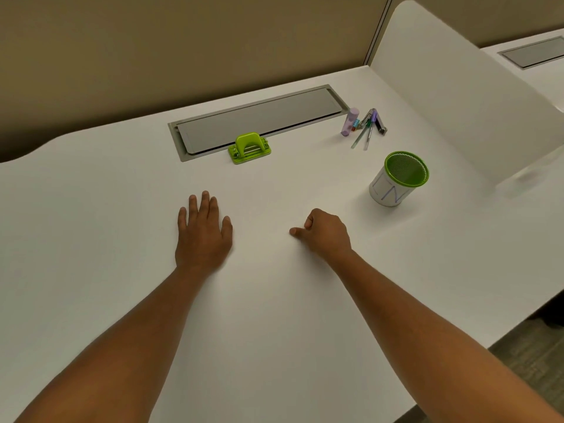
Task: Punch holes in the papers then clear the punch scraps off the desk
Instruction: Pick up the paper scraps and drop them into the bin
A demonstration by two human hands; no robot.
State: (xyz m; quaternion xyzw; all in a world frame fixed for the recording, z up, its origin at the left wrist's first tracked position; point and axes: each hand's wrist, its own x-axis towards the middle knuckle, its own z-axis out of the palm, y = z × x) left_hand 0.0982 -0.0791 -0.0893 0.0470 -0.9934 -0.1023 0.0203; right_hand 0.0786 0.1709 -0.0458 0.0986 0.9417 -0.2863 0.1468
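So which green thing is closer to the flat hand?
The green hole punch, straight ahead of the flat left hand by the grey desk hatch. The green mesh cup stands off to the right, nearer the curled right hand.

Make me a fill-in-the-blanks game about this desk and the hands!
1. The hole punch is coloured ____.
2. The left hand lies ____ on the desk, palm down.
3. The right hand is curled into a loose ____.
4. The mesh cup has ____ inside it.

Missing words: green; flat; fist; nothing
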